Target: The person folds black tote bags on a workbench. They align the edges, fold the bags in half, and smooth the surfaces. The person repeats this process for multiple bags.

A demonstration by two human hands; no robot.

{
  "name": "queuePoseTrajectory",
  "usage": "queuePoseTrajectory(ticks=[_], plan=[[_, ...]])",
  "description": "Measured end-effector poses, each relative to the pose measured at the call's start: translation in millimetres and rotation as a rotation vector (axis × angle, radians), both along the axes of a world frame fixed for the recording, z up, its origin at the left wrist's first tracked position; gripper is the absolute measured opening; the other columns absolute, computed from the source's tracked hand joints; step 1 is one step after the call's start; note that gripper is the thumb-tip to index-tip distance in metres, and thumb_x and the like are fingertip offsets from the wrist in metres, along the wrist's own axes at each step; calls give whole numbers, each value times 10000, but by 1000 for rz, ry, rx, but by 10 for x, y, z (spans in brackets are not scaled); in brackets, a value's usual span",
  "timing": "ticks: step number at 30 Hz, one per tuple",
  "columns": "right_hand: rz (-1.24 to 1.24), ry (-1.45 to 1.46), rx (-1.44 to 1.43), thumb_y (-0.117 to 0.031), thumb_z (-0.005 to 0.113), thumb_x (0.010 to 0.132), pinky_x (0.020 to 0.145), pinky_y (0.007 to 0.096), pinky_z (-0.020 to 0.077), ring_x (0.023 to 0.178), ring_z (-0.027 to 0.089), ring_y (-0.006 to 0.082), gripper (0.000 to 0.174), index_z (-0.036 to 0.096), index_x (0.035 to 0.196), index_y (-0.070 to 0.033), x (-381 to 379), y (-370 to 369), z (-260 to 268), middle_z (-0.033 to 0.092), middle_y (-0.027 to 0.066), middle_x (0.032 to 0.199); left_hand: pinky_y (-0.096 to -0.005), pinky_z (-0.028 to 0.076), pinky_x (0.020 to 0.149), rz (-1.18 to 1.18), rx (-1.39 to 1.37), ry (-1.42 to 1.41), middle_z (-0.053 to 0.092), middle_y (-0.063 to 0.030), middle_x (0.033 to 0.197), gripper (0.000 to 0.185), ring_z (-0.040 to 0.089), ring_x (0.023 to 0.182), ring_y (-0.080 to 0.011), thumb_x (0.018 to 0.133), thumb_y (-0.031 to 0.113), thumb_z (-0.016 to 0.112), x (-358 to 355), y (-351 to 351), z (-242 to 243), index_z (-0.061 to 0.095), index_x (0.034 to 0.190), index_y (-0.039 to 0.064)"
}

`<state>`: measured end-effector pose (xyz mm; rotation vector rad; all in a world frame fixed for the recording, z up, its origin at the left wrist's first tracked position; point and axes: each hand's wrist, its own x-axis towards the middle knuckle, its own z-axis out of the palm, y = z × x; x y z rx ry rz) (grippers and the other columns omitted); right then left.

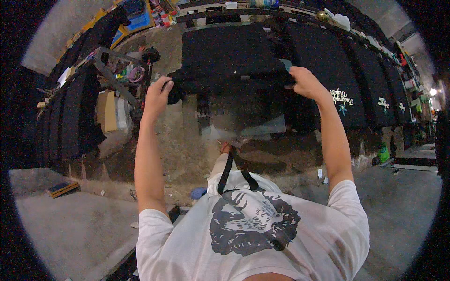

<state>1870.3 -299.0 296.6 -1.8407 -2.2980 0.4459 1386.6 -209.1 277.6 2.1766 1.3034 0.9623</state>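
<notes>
A dark black cloth (225, 79), likely a garment, stretches between my two hands in front of me. My left hand (158, 95) pinches its left end between thumb and fingers. At the opposite end, my right hand (306, 83) grips the cloth, and a small blue-grey piece (287, 64) shows beside its fingertips; whether I hold that piece too is unclear. Beyond the cloth, a black panel (225, 42) lies almost the same shade, so the border between them is hard to make out. A pale translucent sheet (267, 127) appears below the cloth, nearer my body.
To the right, black fabric pieces (318, 52) lie in a row, several bearing light printed lettering. A metal frame stand (114, 79) with a purple ring (137, 74) is at left, above a cardboard piece (106, 111). Blue-meshed framed screens (140, 15) and jars (165, 18) stand far left.
</notes>
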Motion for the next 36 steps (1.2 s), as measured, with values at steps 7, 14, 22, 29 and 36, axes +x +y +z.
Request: queuePoseTrajectory(ticks=[7,14,22,29,36], plan=[[263,294,-167,7,645,732,695,456,494,829,624,478,156,634,884,36,-77,-1201,303,638,259,818,-286,409,682,-9,-304,-114,553,2,759,269,485,746,-96,962,204,639,-246,-1262,295,610,854,-41],[319,398,-369,-31,687,713,659,438,504,809,649,451,173,653,875,24,-277,-1923,-95,646,268,840,-320,412,639,3,-633,47,526,2,695,366,452,707,-96,957,315,678,-395,-2125,69,634,856,-34],[295,271,-665,-229,781,814,797,428,545,921,693,394,387,681,1126,-24,-532,-2245,-1041,712,227,1010,-432,535,740,-169,-871,485,724,-215,953,312,697,845,-352,923,298,698,-396,-2226,-614,714,1084,30],[211,380,-712,-278,756,868,863,383,562,959,723,281,473,651,1269,-51,-509,-1608,-1021,736,164,1084,-392,533,774,-113,-622,267,726,-190,941,276,695,844,-310,931,224,687,-175,-1214,-819,697,1106,11],[-32,556,-463,-263,711,910,822,393,568,921,727,302,306,690,1114,-36,-645,-412,-833,743,159,972,-394,522,818,4,-362,112,701,-176,986,217,675,893,-307,931,164,666,220,529,-1138,699,1074,4]])
